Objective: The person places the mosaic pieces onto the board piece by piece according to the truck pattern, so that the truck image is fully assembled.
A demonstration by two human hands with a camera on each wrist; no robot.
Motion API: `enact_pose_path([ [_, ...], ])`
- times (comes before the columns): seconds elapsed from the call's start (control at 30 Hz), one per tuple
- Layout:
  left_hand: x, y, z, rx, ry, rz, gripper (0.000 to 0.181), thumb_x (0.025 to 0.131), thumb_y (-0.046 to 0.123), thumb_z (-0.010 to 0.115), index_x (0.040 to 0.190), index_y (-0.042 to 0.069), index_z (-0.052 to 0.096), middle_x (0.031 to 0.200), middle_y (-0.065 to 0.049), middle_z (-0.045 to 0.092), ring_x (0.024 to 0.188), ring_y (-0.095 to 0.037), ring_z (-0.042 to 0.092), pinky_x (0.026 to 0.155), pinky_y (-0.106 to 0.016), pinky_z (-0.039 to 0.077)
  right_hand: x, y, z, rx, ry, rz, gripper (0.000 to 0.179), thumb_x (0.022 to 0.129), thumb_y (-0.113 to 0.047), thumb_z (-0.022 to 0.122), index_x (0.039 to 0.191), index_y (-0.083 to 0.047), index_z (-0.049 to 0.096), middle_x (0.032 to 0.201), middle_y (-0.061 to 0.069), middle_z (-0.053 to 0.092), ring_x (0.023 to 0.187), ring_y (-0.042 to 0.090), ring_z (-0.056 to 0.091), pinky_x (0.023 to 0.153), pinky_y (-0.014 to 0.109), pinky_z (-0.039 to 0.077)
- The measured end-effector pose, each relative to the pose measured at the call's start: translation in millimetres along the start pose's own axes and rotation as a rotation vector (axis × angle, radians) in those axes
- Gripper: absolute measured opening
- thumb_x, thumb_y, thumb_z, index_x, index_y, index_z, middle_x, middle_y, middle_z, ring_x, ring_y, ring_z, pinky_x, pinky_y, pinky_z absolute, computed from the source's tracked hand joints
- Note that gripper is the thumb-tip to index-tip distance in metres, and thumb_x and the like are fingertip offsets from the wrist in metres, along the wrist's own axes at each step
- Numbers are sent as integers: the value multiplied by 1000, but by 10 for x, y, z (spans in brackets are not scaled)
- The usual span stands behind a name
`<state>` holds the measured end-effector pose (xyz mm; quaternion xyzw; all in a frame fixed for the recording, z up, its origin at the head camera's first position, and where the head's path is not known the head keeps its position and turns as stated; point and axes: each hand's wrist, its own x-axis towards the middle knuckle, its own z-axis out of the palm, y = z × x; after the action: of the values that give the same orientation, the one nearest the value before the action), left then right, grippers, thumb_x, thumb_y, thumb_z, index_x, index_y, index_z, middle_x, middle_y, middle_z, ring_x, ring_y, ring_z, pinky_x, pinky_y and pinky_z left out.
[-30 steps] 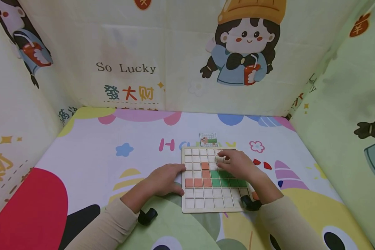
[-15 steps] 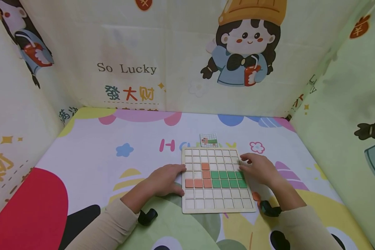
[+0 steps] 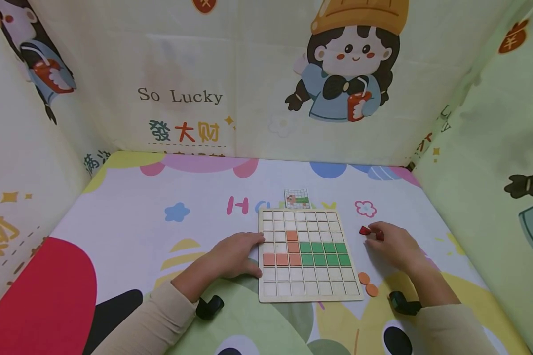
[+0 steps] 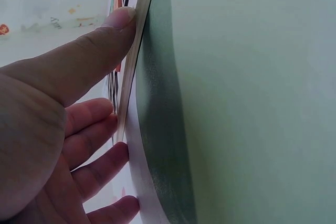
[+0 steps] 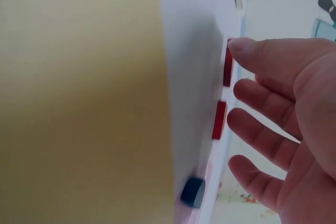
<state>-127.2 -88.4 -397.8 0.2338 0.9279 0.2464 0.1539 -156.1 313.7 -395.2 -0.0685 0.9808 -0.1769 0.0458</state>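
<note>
Far wall [image 3: 257, 69] and table [image 3: 222, 183] wear cartoons. The board [image 3: 308, 274] has green squares [image 3: 330, 259] (eight!). Left hand [image 3: 235, 255], wide, touches it; right hand [image 3: 395, 245] pinching a red piece [image 5: 228, 70]? Can't tell.

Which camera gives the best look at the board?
The head view: it shows nearly the whole board from above. The left wrist view catches part of it edge-on; the right wrist view, only a sliver near the top.
</note>
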Motion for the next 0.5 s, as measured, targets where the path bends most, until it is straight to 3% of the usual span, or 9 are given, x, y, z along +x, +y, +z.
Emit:
enact_pose_path([
  [0.2, -7, -11, -1, -2, 4, 26, 76, 78, 29, 87, 141, 5, 53, 143, -12, 54, 132, -32, 48, 107, -47, 41, -19, 90, -24, -26, 6, 70, 46, 89, -20, 73, 126, 6, 60, 108, 22, 65, 94, 36, 57, 82, 55, 52],
  [0.5, -1, -17, 3, 4, 2, 23, 76, 78, 30, 87, 141, 6, 53, 143, -11, 54, 132, -32, 48, 107, -47, 41, 17, 145, -20, -21, 18, 81, 43, 91, -17, 71, 123, 8, 60, 106, 25, 65, 93, 39, 58, 80, 55, 52],
])
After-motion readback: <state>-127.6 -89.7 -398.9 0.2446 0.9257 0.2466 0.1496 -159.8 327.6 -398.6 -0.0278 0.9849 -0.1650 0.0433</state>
